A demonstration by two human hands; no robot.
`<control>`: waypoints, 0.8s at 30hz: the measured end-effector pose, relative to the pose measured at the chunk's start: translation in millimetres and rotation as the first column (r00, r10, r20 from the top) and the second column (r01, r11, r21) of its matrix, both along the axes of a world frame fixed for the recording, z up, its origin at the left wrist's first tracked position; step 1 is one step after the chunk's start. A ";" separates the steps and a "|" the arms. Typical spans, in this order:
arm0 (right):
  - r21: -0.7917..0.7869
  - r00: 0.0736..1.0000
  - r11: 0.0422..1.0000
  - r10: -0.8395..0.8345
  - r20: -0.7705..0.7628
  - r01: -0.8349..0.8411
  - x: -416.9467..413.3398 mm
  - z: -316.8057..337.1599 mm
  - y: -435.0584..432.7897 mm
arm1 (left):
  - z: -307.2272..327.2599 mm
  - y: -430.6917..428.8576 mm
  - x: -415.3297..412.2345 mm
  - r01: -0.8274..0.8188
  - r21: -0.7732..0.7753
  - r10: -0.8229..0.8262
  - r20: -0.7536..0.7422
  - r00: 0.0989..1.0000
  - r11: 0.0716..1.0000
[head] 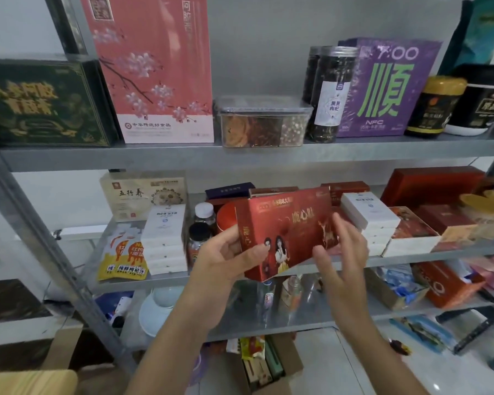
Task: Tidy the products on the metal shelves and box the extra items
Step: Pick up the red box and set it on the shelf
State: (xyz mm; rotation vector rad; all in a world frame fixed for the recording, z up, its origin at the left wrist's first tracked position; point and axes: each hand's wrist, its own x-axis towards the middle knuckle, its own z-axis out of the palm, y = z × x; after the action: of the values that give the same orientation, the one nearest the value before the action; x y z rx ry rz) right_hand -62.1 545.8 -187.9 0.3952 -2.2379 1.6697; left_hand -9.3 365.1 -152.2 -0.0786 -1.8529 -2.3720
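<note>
A red product box (290,232) with gold lettering and two printed figures hangs tilted in front of the middle metal shelf (411,259). My left hand (226,260) grips its left end, thumb across the front face. My right hand (341,249) is at the box's right end with fingers spread and fairly straight, touching or just off its front. On the floor below stands an open cardboard box (271,366) with several packets inside.
Middle shelf: white box stacks (164,243) (368,220), yellow pouches (123,258), bottles (204,215), red boxes (428,186). Top shelf (240,155): pink box (154,69), dark green box (43,104), clear tub (263,124), jars (330,92), purple box (388,86). Lower shelf (268,323) carries bowls and packets.
</note>
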 end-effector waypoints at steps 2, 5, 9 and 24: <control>-0.151 0.965 0.987 0.095 0.244 -0.059 -16.0 8.0 18.6 | -1.4 -7.0 -1.1 0.083 0.053 -0.083 -0.005 0.997 0.995; -0.484 0.808 0.836 0.462 0.365 -0.259 -32.4 10.0 44.0 | -3.1 -13.3 -1.8 0.176 0.091 -0.173 -0.041 0.984 0.980; -0.571 0.779 0.769 0.534 0.327 -0.287 -34.7 6.0 44.1 | -3.2 -14.1 -4.9 0.088 0.075 -0.087 -0.022 0.996 0.993; -0.478 0.908 0.852 0.355 0.223 -0.215 -11.7 8.6 19.6 | -13.6 -5.7 -14.7 -0.458 -0.326 0.480 -0.017 0.877 0.827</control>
State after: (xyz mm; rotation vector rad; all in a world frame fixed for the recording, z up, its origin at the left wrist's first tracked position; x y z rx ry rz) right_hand -73.8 565.4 -179.2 0.3919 -1.9632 2.4842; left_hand -23.9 359.4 -165.8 0.3884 -1.9874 -1.7489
